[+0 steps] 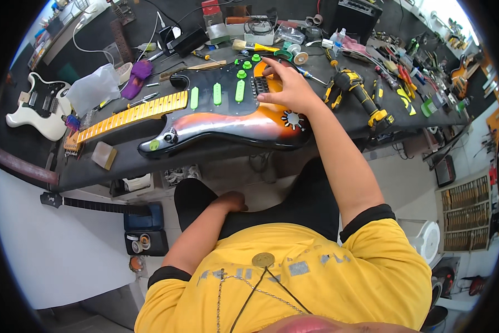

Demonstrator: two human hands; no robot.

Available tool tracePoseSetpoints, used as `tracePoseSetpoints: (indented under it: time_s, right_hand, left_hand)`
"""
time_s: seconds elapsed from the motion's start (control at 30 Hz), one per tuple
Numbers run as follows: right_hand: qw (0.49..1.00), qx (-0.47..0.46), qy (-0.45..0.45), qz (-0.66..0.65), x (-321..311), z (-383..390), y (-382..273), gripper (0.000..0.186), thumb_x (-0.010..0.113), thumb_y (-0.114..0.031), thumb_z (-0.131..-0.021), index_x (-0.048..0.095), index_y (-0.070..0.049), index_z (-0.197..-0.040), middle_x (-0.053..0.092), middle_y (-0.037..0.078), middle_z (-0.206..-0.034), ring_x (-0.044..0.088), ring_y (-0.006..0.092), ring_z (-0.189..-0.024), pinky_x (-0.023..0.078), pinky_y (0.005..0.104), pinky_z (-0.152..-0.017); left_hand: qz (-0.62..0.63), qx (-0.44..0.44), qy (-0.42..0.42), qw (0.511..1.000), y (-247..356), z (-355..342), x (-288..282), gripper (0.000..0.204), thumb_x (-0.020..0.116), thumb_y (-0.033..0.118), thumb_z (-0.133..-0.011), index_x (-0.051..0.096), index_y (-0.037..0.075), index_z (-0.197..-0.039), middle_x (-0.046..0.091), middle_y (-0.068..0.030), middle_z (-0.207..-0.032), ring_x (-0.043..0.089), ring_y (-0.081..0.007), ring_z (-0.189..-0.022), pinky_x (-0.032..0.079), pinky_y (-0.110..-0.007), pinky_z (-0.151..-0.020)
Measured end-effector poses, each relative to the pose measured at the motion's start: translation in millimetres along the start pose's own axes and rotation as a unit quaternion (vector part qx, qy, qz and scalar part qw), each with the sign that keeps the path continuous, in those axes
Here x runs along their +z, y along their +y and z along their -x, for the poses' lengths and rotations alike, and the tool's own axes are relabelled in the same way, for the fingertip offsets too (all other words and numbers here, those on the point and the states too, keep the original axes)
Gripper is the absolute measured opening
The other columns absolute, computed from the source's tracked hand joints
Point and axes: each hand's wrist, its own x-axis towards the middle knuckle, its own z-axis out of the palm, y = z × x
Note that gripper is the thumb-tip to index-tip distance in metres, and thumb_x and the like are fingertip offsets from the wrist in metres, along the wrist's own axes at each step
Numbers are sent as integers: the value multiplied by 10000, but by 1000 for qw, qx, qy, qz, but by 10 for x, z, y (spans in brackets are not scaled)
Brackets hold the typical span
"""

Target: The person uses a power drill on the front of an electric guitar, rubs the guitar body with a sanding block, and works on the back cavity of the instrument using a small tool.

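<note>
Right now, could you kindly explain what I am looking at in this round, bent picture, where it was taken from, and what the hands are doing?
There is no machine here: a person works with bare hands. The one picture comes from a wide camera on their head, looking down, which bends straight edges. Below is their yellow shirt. On the dark workbench lies a sunburst electric guitar with green knobs. The right hand rests on the guitar's body by the bridge, holding nothing. The left hand sits at the lap, below the bench. A yellow power drill and hand tools lie to the right, and a white guitar lies far left.
</note>
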Motion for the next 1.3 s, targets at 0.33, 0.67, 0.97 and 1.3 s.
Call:
tracePoseSetpoints:
  time_s: [0.33,0.67,0.97,1.3]
  right_hand:
    - [992,-6,-17,121,7,70,-26,670,813,-576,-808,724,-178,-1340,631,76,-1406,535,290,-1339,379,437,-1151]
    - [989,31,50,-133,46,46,147,478,740,-166,-962,608,-17,-1397,684,102,-1287,626,173,-1205,509,339,-1035]
    - [984,68,64,-149,116,-3,-12,334,732,-166,-947,697,-5,-1237,748,112,-1139,715,202,-1022,561,331,-932]
    - [992,74,58,-84,41,59,-36,300,717,-126,-928,705,-5,-1202,736,85,-1054,706,179,-956,552,323,-893]
  left_hand:
    - [17,67,79,994,695,111,-381,549,737,424,-889,688,58,-1296,712,-201,-1283,670,-386,-1189,521,-463,-1010]
    - [14,49,111,993,209,-737,-18,466,755,392,-878,745,35,-1177,747,-221,-1143,701,-405,-1092,538,-498,-961]
    - [37,52,78,995,-91,-602,369,460,760,405,-867,758,39,-1145,747,-216,-1145,702,-398,-1109,541,-509,-963]
    - [31,51,69,996,48,-463,-19,466,750,407,-875,777,-11,-1080,744,-215,-1155,698,-397,-1125,533,-503,-990]
